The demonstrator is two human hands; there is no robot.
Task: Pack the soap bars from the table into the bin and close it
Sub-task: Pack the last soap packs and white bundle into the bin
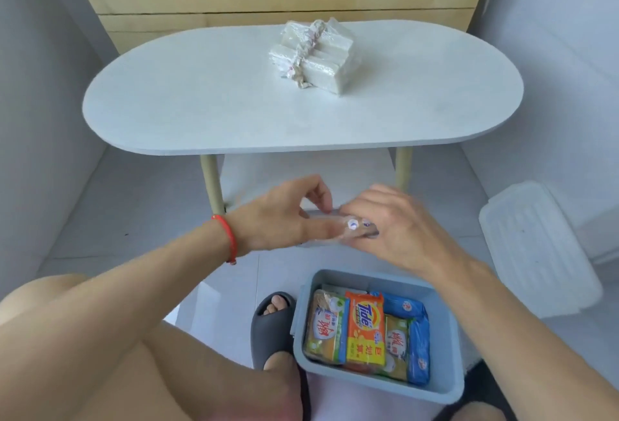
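- Head view is showing the white oval table (201,112) spreading across the far side of the blue bin (450,347), which is sitting open on the floor nearest the person.
- The bin's white lid (536,246) is lying flat on the floor to the right of the bin, apart from it, so closing is not yet done.
- A stack of clear-wrapped white soap bars (315,55) is waiting on the table, well beyond the bin and out of reach of either hand for now.
- Packaged soaps (365,330) are already lying side by side inside the bin, filling most of its floor.
- The left hand (278,216) and the right hand (398,223) are hovering together just beyond the bin's far rim, above it.
- Both hands are pinching one clear-wrapped soap bar (351,224) between them, fingers closed on its ends; much of it is blurring behind the fingers.
- The bar's long axis is running left to right, hand to hand; the bin is lying below and nearer the person, slightly closer to the right hand, so the coming move is probably a short lowering toward the body.
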